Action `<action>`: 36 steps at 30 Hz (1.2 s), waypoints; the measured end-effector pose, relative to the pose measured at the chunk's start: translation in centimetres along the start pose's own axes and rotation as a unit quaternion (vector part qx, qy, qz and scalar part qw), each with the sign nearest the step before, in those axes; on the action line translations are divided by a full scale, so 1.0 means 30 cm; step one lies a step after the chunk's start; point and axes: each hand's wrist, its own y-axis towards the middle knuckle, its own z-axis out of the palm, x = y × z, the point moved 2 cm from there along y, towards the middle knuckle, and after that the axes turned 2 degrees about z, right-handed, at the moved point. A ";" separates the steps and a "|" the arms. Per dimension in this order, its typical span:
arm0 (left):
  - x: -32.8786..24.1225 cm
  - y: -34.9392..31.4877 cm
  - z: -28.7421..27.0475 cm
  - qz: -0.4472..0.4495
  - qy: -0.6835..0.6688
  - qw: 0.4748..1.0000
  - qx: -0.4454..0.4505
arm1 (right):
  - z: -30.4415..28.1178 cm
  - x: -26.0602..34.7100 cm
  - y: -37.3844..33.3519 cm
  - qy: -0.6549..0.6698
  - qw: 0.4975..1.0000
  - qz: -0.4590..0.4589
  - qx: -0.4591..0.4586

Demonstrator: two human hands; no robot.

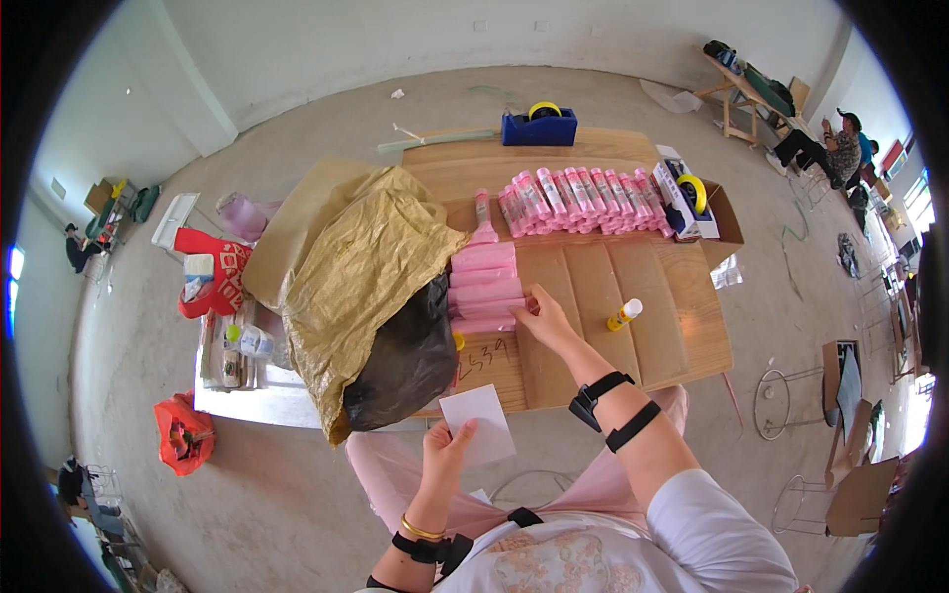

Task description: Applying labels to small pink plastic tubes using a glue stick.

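My left hand [447,450] grips a blank white sheet of paper [482,425] by its edge, thumb on top, just off the table's near edge. Over the table, my right hand [544,318] has its fingertips closed at the right end of a pink plastic roll [486,307]. That roll lies in a column of similar plain pink rolls [482,259]. Behind them, many pink rolls with white labels [583,201] are piled in a row, and one labelled roll [482,210] lies apart at their left. A yellow glue stick with a white cap [625,314] rests on the flat cardboard [583,361].
A gold plastic sheet [366,267] and a black plastic bag [405,351] cover the table's left side. At the back stands a blue tape dispenser [539,127]; an open box with yellow tape [692,193] is at right. A red bag [185,432] sits on the floor.
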 end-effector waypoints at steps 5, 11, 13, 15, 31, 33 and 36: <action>0.001 -0.006 0.041 0.014 -0.002 1.000 0.015 | -0.067 -0.002 -0.071 0.200 0.978 0.058 0.030; 0.014 -0.043 0.072 0.004 -0.015 1.000 0.023 | -0.164 0.037 -0.253 0.351 0.923 0.156 0.022; 0.018 -0.054 0.076 -0.007 0.006 1.000 0.027 | -0.196 0.069 -0.315 0.386 0.909 0.156 0.026; 0.016 -0.066 0.087 0.014 0.012 0.999 0.038 | -0.231 0.102 -0.376 0.412 0.902 0.126 0.029; 0.091 -0.027 0.407 0.065 0.199 0.964 0.164 | -0.795 -0.040 -0.856 0.480 0.810 -0.002 -0.337; 0.163 0.036 0.500 0.049 0.212 0.959 0.180 | -0.858 -0.078 -0.914 0.483 0.802 -0.027 -0.349; 0.269 0.133 0.630 0.025 0.260 0.948 0.182 | -0.914 -0.132 -0.988 0.487 0.782 -0.024 -0.389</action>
